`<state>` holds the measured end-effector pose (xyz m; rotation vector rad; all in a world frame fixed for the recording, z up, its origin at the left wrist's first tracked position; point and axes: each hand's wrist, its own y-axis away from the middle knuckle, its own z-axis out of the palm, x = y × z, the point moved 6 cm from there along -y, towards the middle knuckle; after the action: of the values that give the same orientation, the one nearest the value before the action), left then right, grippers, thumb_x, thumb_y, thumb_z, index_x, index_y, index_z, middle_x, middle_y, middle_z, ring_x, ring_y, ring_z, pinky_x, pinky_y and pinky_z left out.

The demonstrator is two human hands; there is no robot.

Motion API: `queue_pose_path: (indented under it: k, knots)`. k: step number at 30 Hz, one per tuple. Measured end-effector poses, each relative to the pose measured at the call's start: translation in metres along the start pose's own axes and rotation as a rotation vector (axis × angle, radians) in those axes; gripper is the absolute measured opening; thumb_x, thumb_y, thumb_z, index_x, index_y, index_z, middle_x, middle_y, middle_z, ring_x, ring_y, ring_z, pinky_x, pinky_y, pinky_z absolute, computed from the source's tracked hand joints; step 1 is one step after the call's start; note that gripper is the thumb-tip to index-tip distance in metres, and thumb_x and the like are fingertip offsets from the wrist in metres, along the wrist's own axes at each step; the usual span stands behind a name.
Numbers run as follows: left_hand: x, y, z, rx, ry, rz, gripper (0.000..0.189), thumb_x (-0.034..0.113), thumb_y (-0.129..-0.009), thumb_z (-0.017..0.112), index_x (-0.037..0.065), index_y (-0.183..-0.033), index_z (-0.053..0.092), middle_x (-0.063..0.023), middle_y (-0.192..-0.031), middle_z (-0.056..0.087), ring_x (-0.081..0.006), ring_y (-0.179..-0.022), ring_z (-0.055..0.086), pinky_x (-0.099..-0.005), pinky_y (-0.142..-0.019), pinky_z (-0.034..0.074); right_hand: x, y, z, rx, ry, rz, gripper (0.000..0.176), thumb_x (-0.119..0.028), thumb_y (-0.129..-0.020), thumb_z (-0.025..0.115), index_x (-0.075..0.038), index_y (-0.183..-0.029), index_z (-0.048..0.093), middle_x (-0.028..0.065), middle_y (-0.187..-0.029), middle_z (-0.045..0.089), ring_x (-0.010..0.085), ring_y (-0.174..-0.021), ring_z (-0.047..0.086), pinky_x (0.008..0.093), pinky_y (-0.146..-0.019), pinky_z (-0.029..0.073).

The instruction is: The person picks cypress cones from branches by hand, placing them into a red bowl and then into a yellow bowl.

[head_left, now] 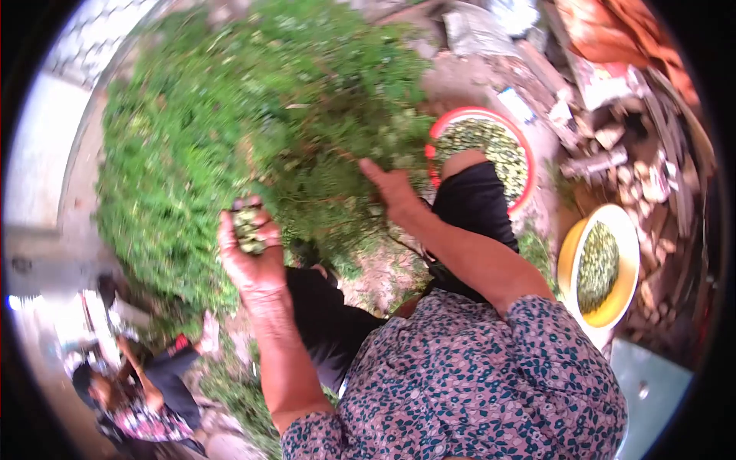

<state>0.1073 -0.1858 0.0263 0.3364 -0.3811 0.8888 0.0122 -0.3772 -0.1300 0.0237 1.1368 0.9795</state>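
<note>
A handful of small pale-green buds or pods (247,228) rests in my left hand (257,257), palm up with the fingers curled round them. My right hand (392,190) grips a leafy branch (330,180) with fine, feathery green leaves. Its far fingers are partly hidden by the foliage. Beyond and to the left of both hands spreads a large heap of the same green branches (184,161). To the right of my right hand, a red-rimmed basin (527,165) holds many similar small green pieces, partly covered by my knee.
A yellow basin (569,264) with more green pieces stands at the right. Split firewood (644,180) and an orange sheet (606,31) lie behind it. At lower left another person (146,406) sits by scattered greenery. A grey board (648,391) is at lower right.
</note>
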Motion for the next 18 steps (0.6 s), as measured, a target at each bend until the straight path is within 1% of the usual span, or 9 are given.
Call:
queue_pose_path:
  k: [2, 4, 6, 8, 10, 12, 13, 14, 18]
  knots:
    - [-0.015, -0.016, 0.032, -0.057, -0.022, -0.099, 0.023, 0.020, -0.088, 0.049, 0.000, -0.100, 0.051, -0.0163, -0.096, 0.053, -0.0193, -0.073, 0.052, -0.0253, -0.053, 0.046, 0.001, 0.002, -0.004, 0.056, 0.346, 0.150, 0.051, -0.028, -0.065, 0.077, 0.007, -0.095, 0.055, 0.0136, -0.092, 0.060, 0.0225, -0.081, 0.057, 0.0344, -0.068, 0.045]
    - [-0.051, -0.026, 0.063, -0.034, -0.095, -0.195, 0.023, 0.020, -0.089, 0.048, 0.000, -0.101, 0.051, -0.0154, -0.097, 0.053, -0.0189, -0.074, 0.051, -0.0254, -0.055, 0.047, 0.015, -0.003, -0.010, 0.145, 0.526, 0.069, 0.053, -0.028, -0.065, 0.075, 0.008, -0.096, 0.053, 0.0177, -0.090, 0.060, 0.0247, -0.081, 0.058, 0.0344, -0.068, 0.045]
    - [-0.102, -0.039, 0.081, -0.073, -0.171, -0.356, 0.023, 0.019, -0.086, 0.052, 0.000, -0.100, 0.053, -0.0135, -0.093, 0.057, -0.0219, -0.075, 0.056, -0.0270, -0.056, 0.050, 0.052, -0.016, -0.023, 0.240, 0.436, 0.002, 0.050, -0.026, -0.064, 0.072, 0.008, -0.094, 0.052, 0.0201, -0.090, 0.059, 0.0268, -0.082, 0.059, 0.0358, -0.067, 0.045]
    - [-0.159, -0.047, 0.092, -0.020, -0.278, -0.440, 0.021, 0.017, -0.084, 0.055, 0.000, -0.097, 0.054, -0.0128, -0.089, 0.060, -0.0238, -0.075, 0.059, -0.0287, -0.059, 0.052, 0.044, 0.002, -0.033, 0.298, 0.380, 0.001, 0.048, -0.026, -0.064, 0.071, 0.008, -0.093, 0.051, 0.0201, -0.089, 0.059, 0.0279, -0.082, 0.058, 0.0366, -0.068, 0.045]
    - [-0.212, -0.061, 0.079, -0.046, -0.280, -0.625, 0.019, 0.015, -0.083, 0.056, -0.001, -0.093, 0.056, -0.0151, -0.092, 0.059, -0.0261, -0.083, 0.059, -0.0302, -0.063, 0.054, 0.050, 0.007, -0.039, 0.344, 0.324, -0.004, 0.047, -0.025, -0.064, 0.070, 0.007, -0.092, 0.051, 0.0201, -0.088, 0.058, 0.0290, -0.083, 0.058, 0.0375, -0.069, 0.045]
    - [-0.261, -0.071, 0.065, -0.003, -0.305, -0.677, 0.018, 0.014, -0.082, 0.058, 0.000, -0.092, 0.056, -0.0152, -0.090, 0.060, -0.0268, -0.081, 0.060, -0.0314, -0.063, 0.055, 0.107, -0.022, -0.049, 0.328, 0.254, 0.037, 0.046, -0.025, -0.062, 0.071, 0.006, -0.089, 0.050, 0.0197, -0.086, 0.058, 0.0303, -0.083, 0.058, 0.0379, -0.069, 0.044]
    - [-0.281, -0.075, 0.058, 0.036, -0.360, -0.708, 0.017, 0.015, -0.082, 0.058, 0.000, -0.090, 0.056, -0.0150, -0.090, 0.060, -0.0268, -0.081, 0.059, -0.0332, -0.066, 0.054, 0.166, -0.049, -0.050, 0.358, -0.040, -0.020, 0.036, -0.026, -0.071, 0.065, 0.003, -0.089, 0.052, 0.0172, -0.086, 0.059, 0.0256, -0.082, 0.059, 0.0358, -0.067, 0.045]
    - [-0.298, -0.078, 0.053, 0.076, -0.414, -0.736, 0.016, 0.015, -0.082, 0.058, 0.000, -0.089, 0.056, -0.0147, -0.089, 0.060, -0.0269, -0.082, 0.059, -0.0351, -0.068, 0.054, 0.154, -0.045, -0.066, 0.371, -0.053, -0.021, 0.036, -0.026, -0.071, 0.065, 0.003, -0.089, 0.052, 0.0172, -0.086, 0.059, 0.0256, -0.082, 0.059, 0.0358, -0.067, 0.045]
    - [-0.344, -0.098, 0.023, 0.116, -0.581, -0.767, 0.017, 0.016, -0.083, 0.057, 0.001, -0.091, 0.054, -0.0128, -0.086, 0.058, -0.0268, -0.080, 0.058, -0.0393, -0.074, 0.051, 0.125, -0.051, -0.076, 0.346, -0.162, 0.023, 0.034, -0.025, -0.073, 0.063, 0.002, -0.091, 0.052, 0.0154, -0.086, 0.059, 0.0238, -0.081, 0.058, 0.0347, -0.066, 0.045]
